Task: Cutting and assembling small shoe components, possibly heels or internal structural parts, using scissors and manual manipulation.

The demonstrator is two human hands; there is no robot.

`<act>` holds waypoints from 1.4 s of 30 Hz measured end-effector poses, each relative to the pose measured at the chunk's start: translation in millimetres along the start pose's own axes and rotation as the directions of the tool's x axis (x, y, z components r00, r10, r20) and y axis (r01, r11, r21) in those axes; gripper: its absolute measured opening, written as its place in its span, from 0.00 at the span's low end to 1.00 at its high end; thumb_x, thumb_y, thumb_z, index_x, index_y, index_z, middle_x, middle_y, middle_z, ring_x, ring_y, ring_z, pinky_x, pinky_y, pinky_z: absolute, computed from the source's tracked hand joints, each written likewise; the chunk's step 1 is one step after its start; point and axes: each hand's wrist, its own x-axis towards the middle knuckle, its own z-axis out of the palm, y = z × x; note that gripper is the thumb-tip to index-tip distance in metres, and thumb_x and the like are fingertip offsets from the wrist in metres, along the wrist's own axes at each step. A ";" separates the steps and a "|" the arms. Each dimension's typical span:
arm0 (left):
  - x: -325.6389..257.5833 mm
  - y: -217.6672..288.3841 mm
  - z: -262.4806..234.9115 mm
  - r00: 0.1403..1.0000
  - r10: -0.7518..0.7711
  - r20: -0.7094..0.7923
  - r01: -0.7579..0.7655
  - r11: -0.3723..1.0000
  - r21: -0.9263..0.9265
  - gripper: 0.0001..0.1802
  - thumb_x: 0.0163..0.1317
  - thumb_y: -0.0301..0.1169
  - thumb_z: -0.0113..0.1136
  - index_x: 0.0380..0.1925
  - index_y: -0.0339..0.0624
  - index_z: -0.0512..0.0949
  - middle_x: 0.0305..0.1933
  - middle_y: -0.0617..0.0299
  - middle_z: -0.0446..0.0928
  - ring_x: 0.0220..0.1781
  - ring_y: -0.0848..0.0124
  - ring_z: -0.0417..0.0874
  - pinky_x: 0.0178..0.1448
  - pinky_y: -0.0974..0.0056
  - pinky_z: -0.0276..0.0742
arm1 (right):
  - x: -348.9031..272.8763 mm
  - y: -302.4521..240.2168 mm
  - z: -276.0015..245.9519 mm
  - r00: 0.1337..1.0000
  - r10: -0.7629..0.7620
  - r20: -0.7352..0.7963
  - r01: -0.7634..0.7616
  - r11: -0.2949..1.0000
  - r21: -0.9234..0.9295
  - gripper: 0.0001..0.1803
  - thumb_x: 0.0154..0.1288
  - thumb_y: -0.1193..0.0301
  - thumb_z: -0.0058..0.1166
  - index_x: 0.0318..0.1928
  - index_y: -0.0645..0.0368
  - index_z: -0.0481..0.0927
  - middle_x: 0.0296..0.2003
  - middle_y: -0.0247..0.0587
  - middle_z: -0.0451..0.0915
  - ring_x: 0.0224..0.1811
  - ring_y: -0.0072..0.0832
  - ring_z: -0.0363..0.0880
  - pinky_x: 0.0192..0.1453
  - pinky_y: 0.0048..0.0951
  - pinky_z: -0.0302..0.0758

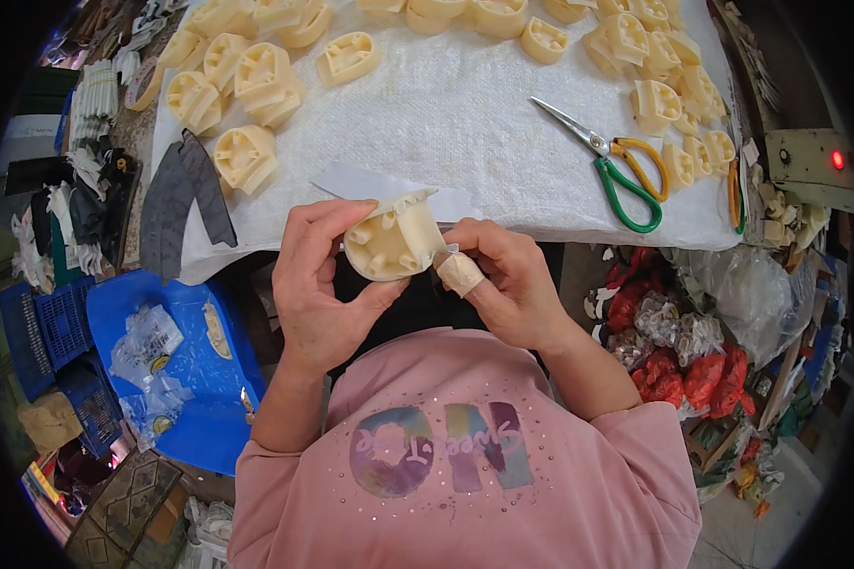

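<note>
Near the front edge of the table, my left hand (315,275) grips a cream-coloured, hollow molded piece (386,242), its open ribbed side facing up. Fingers press on its upper rim and the thumb supports it from below. My right hand (503,284) is closed at the piece's right side, pinching something small and thin there that I cannot make out. A beige tape wrap (460,274) covers one of its digits. Just behind the piece lies a pale strip (399,190) on the white woven cover (427,123).
Many similar cream pieces (268,81) stand along the far side and right of the table. Scissors (612,166) with green and yellow handles lie right of centre. Dark grey cloth (176,204) hangs over the left corner. A blue chair (199,398) is at left; red bags (702,379) are at right.
</note>
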 end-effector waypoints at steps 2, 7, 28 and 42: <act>-1.9 -1.1 3.4 0.999 -0.033 -0.001 0.033 0.999 -0.028 0.33 0.39 0.16 0.70 0.50 0.35 0.73 0.47 0.57 0.68 0.48 0.70 0.74 0.51 0.69 0.73 | -1.3 -2.4 -0.3 1.000 0.025 -0.007 -0.025 1.000 -0.006 0.09 0.57 0.77 0.53 0.40 0.63 0.77 0.27 0.36 0.76 0.24 0.20 0.71 0.28 0.22 0.69; -5.7 -0.5 5.6 1.000 -0.018 0.009 0.018 1.000 0.019 0.34 0.37 0.15 0.69 0.51 0.36 0.73 0.45 0.58 0.68 0.46 0.72 0.74 0.48 0.71 0.73 | -5.2 -3.7 1.5 0.988 0.141 -0.059 -0.140 0.990 0.020 0.06 0.54 0.78 0.53 0.34 0.65 0.75 0.22 0.37 0.76 0.20 0.20 0.72 0.23 0.20 0.68; -9.1 1.1 -1.7 0.990 -0.142 -0.027 0.139 0.986 -0.092 0.33 0.39 0.15 0.67 0.50 0.30 0.70 0.46 0.61 0.65 0.53 0.69 0.73 0.61 0.66 0.68 | 0.9 -0.3 -0.1 0.980 0.141 0.137 -0.167 0.966 0.197 0.13 0.65 0.73 0.50 0.48 0.65 0.75 0.32 0.28 0.74 0.31 0.13 0.68 0.35 0.17 0.69; -96.8 -60.0 -138.4 0.695 -0.078 -0.715 0.357 0.901 0.248 0.28 0.51 0.15 0.61 0.55 0.30 0.65 0.55 0.49 0.71 0.56 0.64 0.74 0.61 0.61 0.69 | 24.7 16.3 -20.0 0.949 -0.316 0.010 0.260 0.761 -0.594 0.12 0.52 0.78 0.59 0.39 0.63 0.75 0.33 0.44 0.75 0.37 0.41 0.73 0.40 0.35 0.71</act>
